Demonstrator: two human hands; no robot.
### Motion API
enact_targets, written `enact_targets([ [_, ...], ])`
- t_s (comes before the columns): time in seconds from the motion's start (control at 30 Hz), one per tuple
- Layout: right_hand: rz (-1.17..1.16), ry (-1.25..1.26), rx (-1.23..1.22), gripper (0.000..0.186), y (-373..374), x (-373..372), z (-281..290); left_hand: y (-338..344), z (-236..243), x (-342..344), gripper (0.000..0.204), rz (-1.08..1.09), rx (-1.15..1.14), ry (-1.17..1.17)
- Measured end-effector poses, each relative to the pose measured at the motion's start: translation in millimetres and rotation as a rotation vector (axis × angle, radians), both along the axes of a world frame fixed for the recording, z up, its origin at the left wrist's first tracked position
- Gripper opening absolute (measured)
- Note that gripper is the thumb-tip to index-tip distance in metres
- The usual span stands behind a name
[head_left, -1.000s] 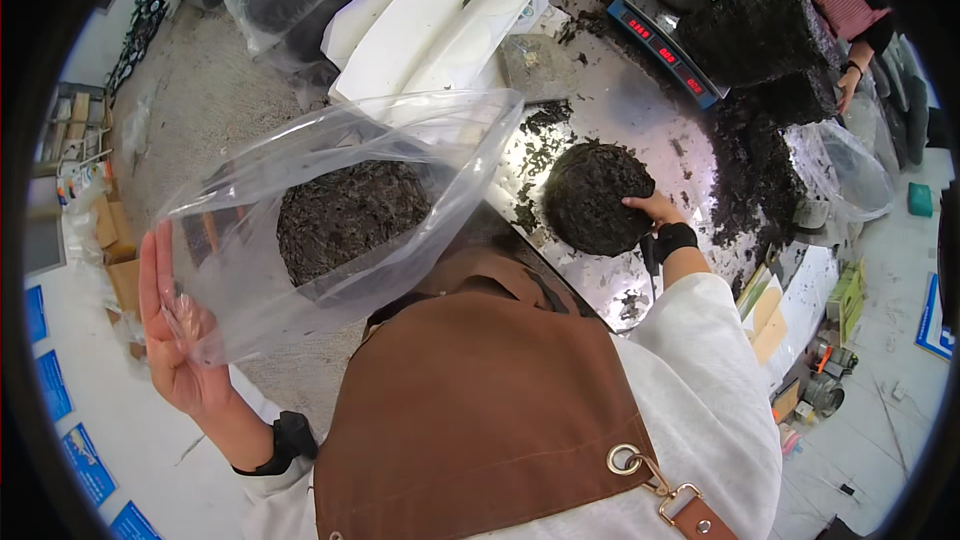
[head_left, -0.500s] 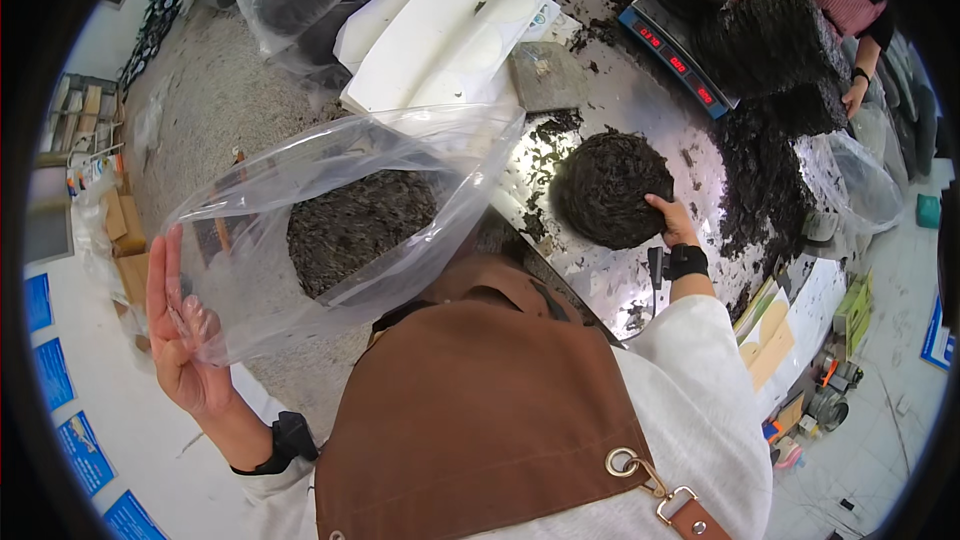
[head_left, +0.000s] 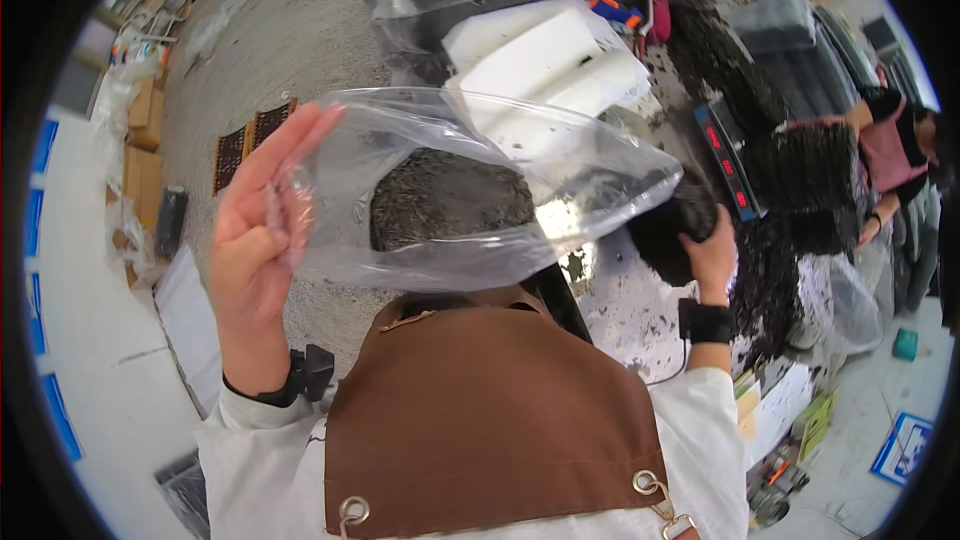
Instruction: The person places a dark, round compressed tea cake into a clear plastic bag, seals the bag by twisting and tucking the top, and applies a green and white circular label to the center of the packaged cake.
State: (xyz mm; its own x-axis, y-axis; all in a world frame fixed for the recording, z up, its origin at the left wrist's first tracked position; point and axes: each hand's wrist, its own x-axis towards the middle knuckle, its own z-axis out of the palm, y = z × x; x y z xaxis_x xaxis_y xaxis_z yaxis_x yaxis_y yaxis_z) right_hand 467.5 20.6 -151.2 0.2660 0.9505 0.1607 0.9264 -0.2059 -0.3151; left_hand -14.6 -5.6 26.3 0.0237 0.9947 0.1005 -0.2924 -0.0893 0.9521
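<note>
Left fingers (head_left: pixel 295 135): two extended, thumb and others pinching clear bag's (head_left: pixel 340 230) left edge. Dark cake (head_left: pixel 450 205) visible inside bag, right of them. Right fingers (head_left: pixel 722 230): curled around dark disc's (head_left: pixel 662 248) right edge. Blue-fronted scale (head_left: pixel 727 162) beyond right fingers, on desk (head_left: pixel 612 312).

At three o'clock, the round dark cake (head_left: pixel 658 248) is hiding the fingertips of my right hand (head_left: pixel 712 250), while the clear plastic bag (head_left: pixel 340 180) is covering the cake's ten o'clock side. Toward nine, the bag's film is blurring the curled fingers of my left hand (head_left: pixel 255 225). Between two and three, the digits of the blue scale (head_left: pixel 728 165) are showing too small for me to read, and the dark rim is cutting off a co-worker (head_left: pixel 890 160). At six, the lower edge is cropping my brown apron (head_left: pixel 490 420).
</note>
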Motion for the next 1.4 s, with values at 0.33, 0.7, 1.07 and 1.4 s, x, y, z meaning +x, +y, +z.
enact_targets([
  [0.33,0.344,1.28,0.74,0.032,55.0,-148.5,149.6,24.5,-12.4,-6.6,0.079,-0.117,0.081,-0.176],
  [0.7,1.063,0.237,0.009,0.077,45.8,-223.0,207.9,23.8,-21.1,-21.3,0.078,-0.088,0.092,-0.193],
  [1.07,1.047,0.138,-0.479,0.074,110.3,-270.8,118.6,19.2,-17.8,-17.2,0.076,-0.172,0.09,-0.152],
  [1.4,0.798,-0.378,-0.063,0.054,50.2,-259.4,156.7,6.9,-2.8,-39.4,0.077,-0.04,0.223,-0.298],
])
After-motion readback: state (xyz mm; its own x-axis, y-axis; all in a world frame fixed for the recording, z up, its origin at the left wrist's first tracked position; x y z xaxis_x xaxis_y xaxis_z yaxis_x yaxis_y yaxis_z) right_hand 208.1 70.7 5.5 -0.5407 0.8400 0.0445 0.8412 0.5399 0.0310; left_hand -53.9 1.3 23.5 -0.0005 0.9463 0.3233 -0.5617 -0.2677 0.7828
